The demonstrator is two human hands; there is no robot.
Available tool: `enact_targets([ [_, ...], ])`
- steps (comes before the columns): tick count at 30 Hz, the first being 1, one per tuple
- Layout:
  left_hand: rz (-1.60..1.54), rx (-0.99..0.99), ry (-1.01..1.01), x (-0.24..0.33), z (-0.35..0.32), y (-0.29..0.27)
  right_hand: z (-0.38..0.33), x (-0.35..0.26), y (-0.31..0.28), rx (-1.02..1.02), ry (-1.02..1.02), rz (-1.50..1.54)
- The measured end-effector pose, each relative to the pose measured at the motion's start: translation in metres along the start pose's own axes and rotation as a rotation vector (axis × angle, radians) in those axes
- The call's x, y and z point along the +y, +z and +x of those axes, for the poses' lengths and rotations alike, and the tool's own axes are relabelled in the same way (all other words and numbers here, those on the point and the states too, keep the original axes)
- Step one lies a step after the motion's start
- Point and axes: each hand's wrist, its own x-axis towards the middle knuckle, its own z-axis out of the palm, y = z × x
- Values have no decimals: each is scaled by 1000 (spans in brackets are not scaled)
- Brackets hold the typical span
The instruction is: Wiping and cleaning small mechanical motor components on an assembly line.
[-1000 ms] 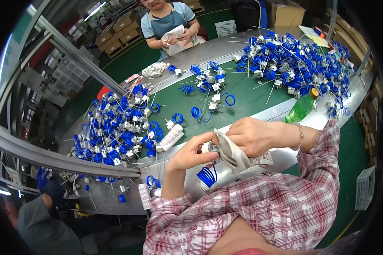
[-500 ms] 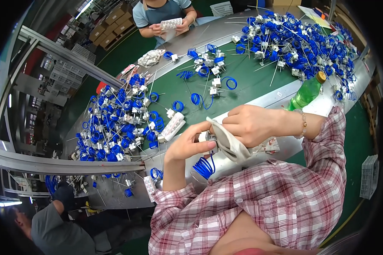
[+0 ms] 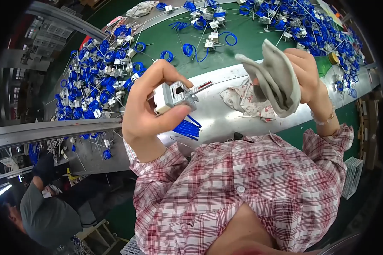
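In the fingers of my left hand [image 3: 140, 111] is a capillary thermostat [image 3: 174, 97], a small white and grey block with a metal face and a stem pointing right. Its blue coiled tube [image 3: 187, 129] hangs below my thumb. My right hand [image 3: 305, 75] grips a folded grey-white cloth [image 3: 276, 80], held apart from the thermostat. Beneath and between the hands, a crumpled red-and-white patterned cloth [image 3: 247, 102] lies on the metal bench edge [image 3: 219, 91].
Heaps of similar blue-coiled thermostats lie at left [image 3: 102, 80] and far right [image 3: 302, 25]. Several more sit mid-table on the green surface [image 3: 166, 36]. A green bottle [image 3: 323, 67] stands behind my right wrist. A metal frame bar [image 3: 51, 134] crosses at left; a co-worker [image 3: 51, 212] is beyond it.
My hands have moved apart: the left went left and up with the thermostat, the right went right with the cloth. The view has shifted, and the co-worker across the table is out of sight.
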Motion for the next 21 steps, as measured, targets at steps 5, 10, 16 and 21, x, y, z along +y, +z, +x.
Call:
enact_targets([
  [5, -5, 36, 221, 9, -13, 8, 2, -5, -5, 10, 33, 74],
  [10, 83, 86, 193, 15, -14, 17, 1, 3, -6, -50, 12, 33],
  [16, 148, -66, 231, 8, 8, 9, 12, 0, 3, 53, 91, 100],
  [21, 283, -104, 108, -9, 16, 14, 36, -31, 27, -106, 409, 514],
])
